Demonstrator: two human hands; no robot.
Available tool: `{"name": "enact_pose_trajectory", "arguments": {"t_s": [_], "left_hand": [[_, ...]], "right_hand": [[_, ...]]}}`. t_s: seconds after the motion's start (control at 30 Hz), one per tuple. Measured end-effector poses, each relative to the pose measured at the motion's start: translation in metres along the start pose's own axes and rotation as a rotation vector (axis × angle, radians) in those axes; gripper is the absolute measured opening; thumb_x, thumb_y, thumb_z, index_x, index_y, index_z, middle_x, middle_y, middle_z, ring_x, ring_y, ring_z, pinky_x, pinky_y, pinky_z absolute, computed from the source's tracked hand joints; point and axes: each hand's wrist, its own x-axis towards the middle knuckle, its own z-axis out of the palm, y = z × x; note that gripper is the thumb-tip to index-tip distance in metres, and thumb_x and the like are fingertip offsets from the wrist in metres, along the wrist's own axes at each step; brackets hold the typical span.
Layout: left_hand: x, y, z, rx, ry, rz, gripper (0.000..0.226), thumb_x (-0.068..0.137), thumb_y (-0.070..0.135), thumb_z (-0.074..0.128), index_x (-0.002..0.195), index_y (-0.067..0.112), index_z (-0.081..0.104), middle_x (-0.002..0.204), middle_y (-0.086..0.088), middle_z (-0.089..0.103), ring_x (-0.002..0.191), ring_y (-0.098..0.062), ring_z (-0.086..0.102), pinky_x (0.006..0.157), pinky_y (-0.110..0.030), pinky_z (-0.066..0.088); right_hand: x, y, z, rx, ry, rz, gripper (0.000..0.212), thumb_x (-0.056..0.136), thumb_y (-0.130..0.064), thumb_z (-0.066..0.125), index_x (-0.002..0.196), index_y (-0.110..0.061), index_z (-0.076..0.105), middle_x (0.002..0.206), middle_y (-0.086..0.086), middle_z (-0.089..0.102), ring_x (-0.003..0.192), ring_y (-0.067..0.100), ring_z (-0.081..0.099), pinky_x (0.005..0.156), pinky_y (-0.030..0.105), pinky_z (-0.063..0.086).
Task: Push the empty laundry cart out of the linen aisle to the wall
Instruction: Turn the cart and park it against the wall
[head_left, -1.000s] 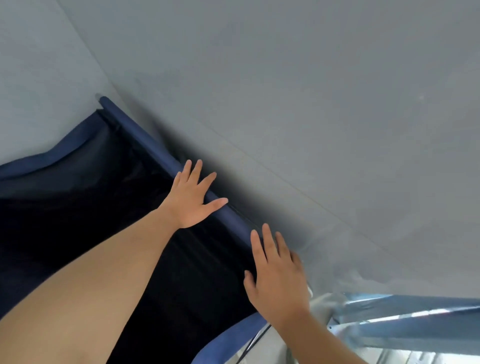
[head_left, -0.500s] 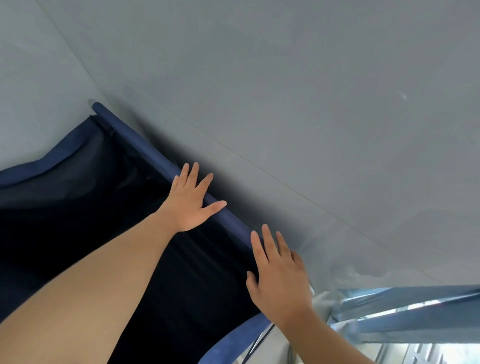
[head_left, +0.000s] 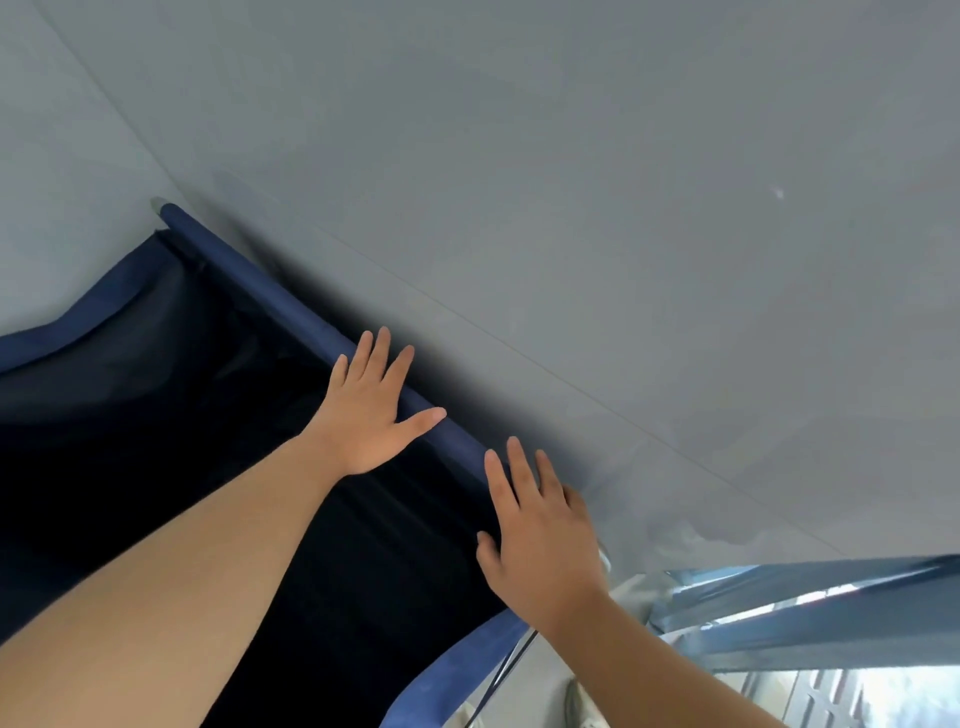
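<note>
Both hands lay flat, fingers straight, on the dark-blue fabric laundry cart (head_left: 156, 415)'s rail: left hand (head_left: 371, 410) at ten o'clock of the right hand (head_left: 540, 540), beside the grey wall (head_left: 571, 208).

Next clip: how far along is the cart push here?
Looks nearly done: the cart's blue rail runs close along the grey wall, and its dark liner shows no linen. In hand: left hand and right hand lie flat on that rail, fingers straight. Left: perhaps a last nudge; whether rail touches wall is unclear.
</note>
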Motion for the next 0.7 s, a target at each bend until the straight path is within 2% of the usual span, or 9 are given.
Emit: {"name": "enact_pose_trajectory", "arguments": {"t_s": [0.13,0.17,0.27,0.37,0.47,0.57,0.63,0.7], "left_hand": [[-0.066,0.026,0.008,-0.24,0.086,-0.123,0.1,0.078,0.088,0.005,0.155,0.026,-0.011,0.161,0.001,-0.028,0.144,-0.011,-0.036,0.117,-0.039,-0.016],[-0.09,0.03,0.012,-0.264,0.111,-0.163,0.099,0.078,0.088,0.003,0.154,0.027,-0.013,0.161,0.003,-0.029,0.143,-0.009,-0.037,0.116,-0.037,-0.017],[-0.172,0.032,0.03,-0.267,0.186,-0.352,0.093,0.081,0.086,0.004,0.151,0.028,-0.016,0.16,0.005,-0.028,0.143,-0.006,-0.035,0.116,-0.036,-0.017],[-0.261,0.026,0.052,-0.244,0.229,-0.67,0.094,0.083,0.083,0.01,0.152,0.024,-0.014,0.161,0.004,-0.025,0.145,-0.008,-0.033,0.118,-0.038,-0.015],[-0.34,0.022,0.071,-0.175,0.226,-1.015,0.096,0.085,0.075,0.029,0.157,0.017,0.008,0.167,-0.009,-0.004,0.153,-0.024,-0.011,0.122,-0.05,0.003],[-0.396,0.021,0.082,-0.142,0.156,-1.259,0.097,0.079,0.071,0.043,0.155,0.014,0.025,0.163,-0.019,0.019,0.15,-0.037,0.015,0.117,-0.058,0.022],[-0.417,0.025,0.094,-0.154,0.125,-1.319,0.096,0.077,0.062,0.064,0.152,0.012,0.031,0.157,-0.025,0.029,0.145,-0.043,0.025,0.111,-0.062,0.03],[-0.429,0.031,0.11,-0.172,0.173,-1.296,0.096,0.072,0.049,0.079,0.148,0.007,0.037,0.152,-0.031,0.034,0.14,-0.049,0.031,0.105,-0.064,0.036]], "right_hand": [[0.004,0.006,-0.001,0.0,-0.077,-0.049,0.086,0.096,-0.051,0.039,0.157,-0.02,-0.012,0.169,0.009,-0.004,0.155,0.034,0.01,0.117,0.051,0.028],[0.006,0.008,-0.003,-0.01,-0.086,-0.066,0.087,0.095,-0.052,0.04,0.158,-0.019,-0.011,0.169,0.009,-0.003,0.155,0.034,0.011,0.117,0.052,0.027],[0.008,0.015,-0.009,-0.053,-0.057,-0.123,0.09,0.089,-0.052,0.054,0.159,-0.014,0.012,0.167,0.01,0.017,0.15,0.033,0.031,0.111,0.053,0.038],[0.013,0.026,-0.011,-0.091,-0.043,-0.205,0.091,0.086,-0.051,0.06,0.157,-0.012,0.021,0.165,0.011,0.026,0.146,0.033,0.037,0.107,0.053,0.043],[0.018,0.035,-0.012,-0.137,-0.045,-0.274,0.089,0.087,-0.051,0.059,0.157,-0.011,0.022,0.165,0.011,0.025,0.147,0.031,0.037,0.107,0.051,0.044],[0.022,0.036,-0.013,-0.143,-0.045,-0.297,0.089,0.091,-0.056,0.05,0.159,-0.012,0.013,0.167,0.009,0.018,0.151,0.028,0.029,0.111,0.047,0.04],[0.024,0.036,-0.014,-0.155,-0.053,-0.305,0.089,0.093,-0.059,0.042,0.159,-0.013,0.005,0.169,0.007,0.011,0.153,0.025,0.023,0.114,0.043,0.036],[0.029,0.037,-0.015,-0.154,-0.045,-0.315,0.09,0.093,-0.059,0.042,0.159,-0.013,0.004,0.169,0.008,0.011,0.153,0.025,0.023,0.115,0.042,0.036]]}}
